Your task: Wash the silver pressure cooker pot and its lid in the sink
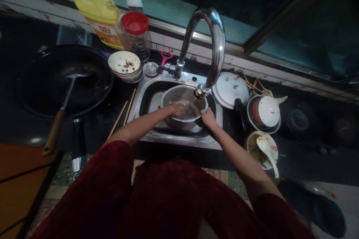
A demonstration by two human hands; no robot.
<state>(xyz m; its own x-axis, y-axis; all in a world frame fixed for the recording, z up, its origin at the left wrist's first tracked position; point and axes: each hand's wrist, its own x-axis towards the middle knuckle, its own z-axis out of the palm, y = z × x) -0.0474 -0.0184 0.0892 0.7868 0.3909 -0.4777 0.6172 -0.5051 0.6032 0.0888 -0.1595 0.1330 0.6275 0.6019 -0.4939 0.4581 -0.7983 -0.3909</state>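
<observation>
A metal pressure cooker pot stands in the sink under the tall curved faucet, and water seems to run from the spout into it. My left hand reaches down inside the pot; its fingers are blurred in the water, so I cannot see whether they hold anything. On the near right side, my right hand is closed on the pot's rim beside its black handle.
Left lie a wok with a spatula, chopsticks and stacked bowls. A yellow jug stands behind. Right are the cooker lid, a bowl stack and a bowl with a white spoon.
</observation>
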